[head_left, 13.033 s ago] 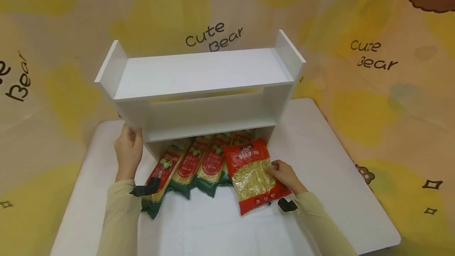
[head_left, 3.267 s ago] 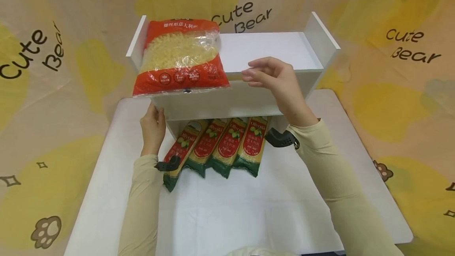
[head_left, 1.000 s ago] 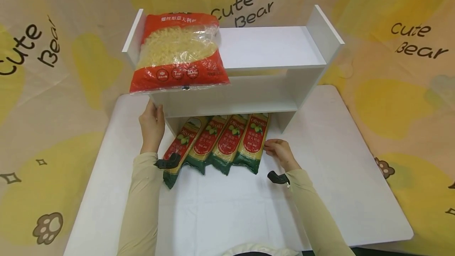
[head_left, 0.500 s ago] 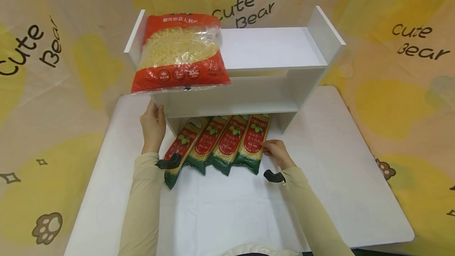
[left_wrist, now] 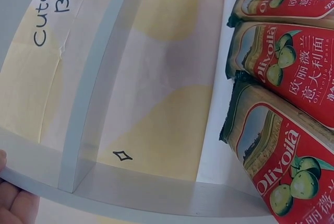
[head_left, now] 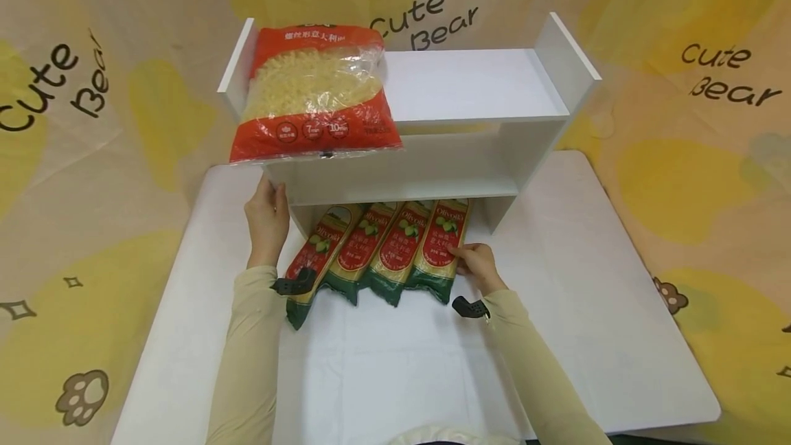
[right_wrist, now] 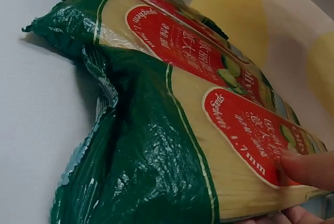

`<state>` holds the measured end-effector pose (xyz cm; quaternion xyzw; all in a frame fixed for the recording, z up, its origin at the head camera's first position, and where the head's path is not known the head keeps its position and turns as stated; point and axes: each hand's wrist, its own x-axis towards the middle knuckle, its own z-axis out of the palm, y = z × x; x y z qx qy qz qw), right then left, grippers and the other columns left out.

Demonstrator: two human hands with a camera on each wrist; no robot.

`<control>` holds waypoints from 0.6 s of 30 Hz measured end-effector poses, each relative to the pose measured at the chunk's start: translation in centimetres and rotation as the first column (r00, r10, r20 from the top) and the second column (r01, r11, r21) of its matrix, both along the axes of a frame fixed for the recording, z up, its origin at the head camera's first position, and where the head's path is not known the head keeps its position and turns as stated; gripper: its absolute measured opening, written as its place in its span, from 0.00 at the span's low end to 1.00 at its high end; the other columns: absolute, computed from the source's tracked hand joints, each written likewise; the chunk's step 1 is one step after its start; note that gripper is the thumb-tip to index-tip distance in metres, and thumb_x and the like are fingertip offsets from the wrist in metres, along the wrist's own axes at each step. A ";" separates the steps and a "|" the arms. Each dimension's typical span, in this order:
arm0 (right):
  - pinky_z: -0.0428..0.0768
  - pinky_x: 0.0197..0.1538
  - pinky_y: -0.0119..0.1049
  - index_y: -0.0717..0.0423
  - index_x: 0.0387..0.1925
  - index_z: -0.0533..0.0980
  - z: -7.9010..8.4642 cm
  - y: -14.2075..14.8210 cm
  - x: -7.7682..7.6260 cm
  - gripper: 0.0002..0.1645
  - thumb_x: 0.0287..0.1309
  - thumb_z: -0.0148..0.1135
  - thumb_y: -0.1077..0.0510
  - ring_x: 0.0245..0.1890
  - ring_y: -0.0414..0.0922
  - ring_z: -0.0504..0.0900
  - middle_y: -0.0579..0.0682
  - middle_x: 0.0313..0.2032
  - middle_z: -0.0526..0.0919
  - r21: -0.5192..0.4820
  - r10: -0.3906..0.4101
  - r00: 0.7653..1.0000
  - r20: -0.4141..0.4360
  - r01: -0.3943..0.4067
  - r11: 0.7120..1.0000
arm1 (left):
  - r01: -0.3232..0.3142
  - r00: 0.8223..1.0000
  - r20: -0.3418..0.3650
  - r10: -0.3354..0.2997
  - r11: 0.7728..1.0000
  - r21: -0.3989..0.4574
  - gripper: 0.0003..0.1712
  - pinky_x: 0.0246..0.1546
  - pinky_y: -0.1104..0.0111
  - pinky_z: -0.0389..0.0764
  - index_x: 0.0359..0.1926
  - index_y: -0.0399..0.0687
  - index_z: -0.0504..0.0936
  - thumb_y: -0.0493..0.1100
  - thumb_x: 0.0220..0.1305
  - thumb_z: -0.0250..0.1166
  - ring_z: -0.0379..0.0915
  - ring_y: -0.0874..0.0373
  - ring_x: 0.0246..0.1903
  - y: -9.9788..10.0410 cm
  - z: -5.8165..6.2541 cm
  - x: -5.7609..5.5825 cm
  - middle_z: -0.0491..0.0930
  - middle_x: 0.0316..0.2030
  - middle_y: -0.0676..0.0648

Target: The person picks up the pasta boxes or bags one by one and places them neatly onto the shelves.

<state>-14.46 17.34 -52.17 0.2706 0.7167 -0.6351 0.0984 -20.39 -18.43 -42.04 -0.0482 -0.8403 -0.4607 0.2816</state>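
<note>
My left hand (head_left: 267, 225) grips the left side panel of a white shelf unit (head_left: 404, 187); in the left wrist view its fingers (left_wrist: 16, 203) lie at the panel's edge. My right hand (head_left: 478, 265) pinches the right edge of the rightmost spaghetti pack (head_left: 440, 242). The right wrist view shows the thumb (right_wrist: 308, 169) on the pack's red label and fingers underneath. Several such green, red and gold packs, among them the leftmost spaghetti pack (head_left: 321, 242), lean in a row under the lower shelf, their upper ends hidden. A red bag of spiral pasta (head_left: 315, 91) lies on the top shelf's left half.
The unit stands on a white-covered table (head_left: 383, 376) with rounded corners. Behind hangs a yellow-and-beige cloth (head_left: 667, 191) printed with "Cute Bear". The pasta bag's lower edge hangs over the top shelf's front.
The right hand earlier held the red pasta bag, which now lies on the top shelf. Since then it has come down and moved left onto the rightmost spaghetti pack. The left hand stays put.
</note>
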 end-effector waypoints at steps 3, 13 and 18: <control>0.76 0.22 0.26 0.71 0.41 0.75 -0.2 0.0 0.3 0.18 0.57 0.66 0.58 0.16 0.35 0.74 0.45 0.16 0.77 -0.032 -0.022 1.000 0.016 0.023 0.999 | 0.003 1.000 0.000 -0.003 1.000 0.002 0.12 0.42 0.45 0.78 0.49 0.29 0.75 0.31 0.67 0.54 0.79 0.35 0.43 0.1 0.0 0.0 0.79 0.47 0.30; 0.73 0.19 0.26 0.69 0.37 0.76 -0.5 -0.6 0.6 0.19 0.58 0.65 0.54 0.13 0.34 0.73 0.46 0.16 0.79 -0.037 0.035 0.999 0.031 -0.034 0.999 | 0.007 1.000 0.022 -0.007 1.000 -0.003 0.14 0.45 0.46 0.78 0.52 0.30 0.74 0.32 0.69 0.53 0.78 0.36 0.45 0.1 0.0 -0.1 0.78 0.50 0.31; 0.73 0.21 0.26 0.70 0.44 0.74 -0.7 -0.8 0.4 0.23 0.59 0.64 0.52 0.15 0.34 0.74 0.46 0.20 0.81 0.007 0.088 0.996 0.029 -0.088 0.996 | 0.003 0.999 0.033 -0.003 1.000 0.004 0.14 0.46 0.47 0.78 0.53 0.30 0.74 0.32 0.69 0.53 0.78 0.37 0.46 0.1 -0.1 0.0 0.78 0.50 0.32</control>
